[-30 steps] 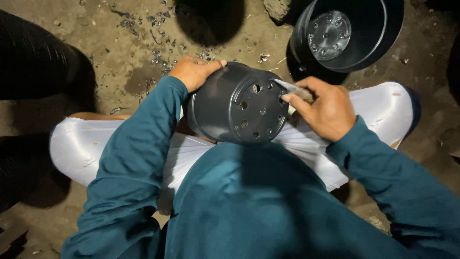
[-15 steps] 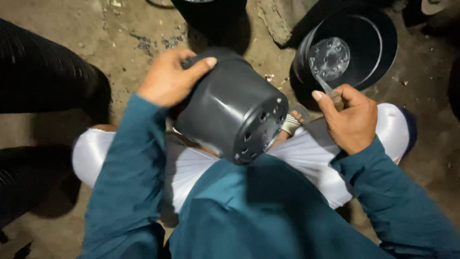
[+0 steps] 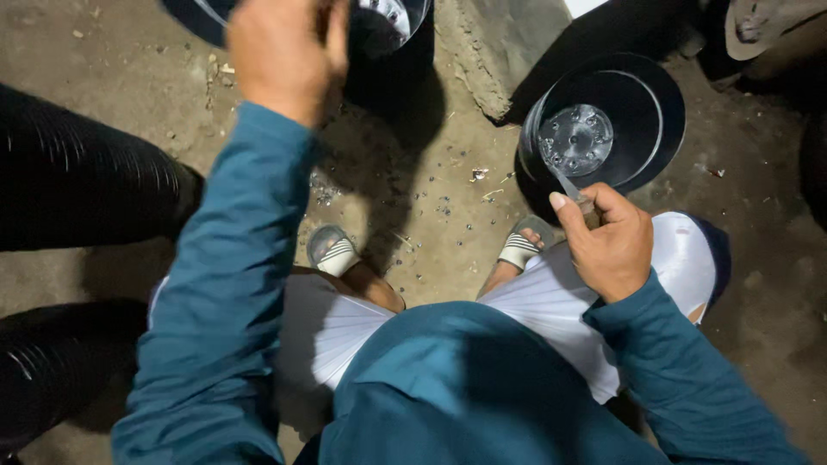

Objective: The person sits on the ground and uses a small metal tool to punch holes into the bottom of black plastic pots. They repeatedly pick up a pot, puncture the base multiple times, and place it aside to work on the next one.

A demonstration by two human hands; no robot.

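Note:
My left hand [image 3: 284, 52] is stretched far forward to the top edge of the view, blurred, with its fingers closed over the rim of a black plastic pot [image 3: 388, 21] that is mostly cut off by the frame. My right hand [image 3: 607, 245] rests over my right knee, gripping a small knife [image 3: 568, 182] whose blade points up and forward. Just beyond the blade lies a second black pot [image 3: 642, 116] on its side, its mouth facing me and its holed bottom visible inside.
I squat on a dirt floor [image 3: 431, 207] scattered with small black plastic chips, my sandalled feet [image 3: 332, 254] below me. A rough stone block [image 3: 491, 60] sits between the two pots. Dark ribbed black objects [image 3: 77, 189] lie along the left.
My left hand has carried the black pot from my lap forward and up to the top of the view. My right hand stayed over the knee with the knife.

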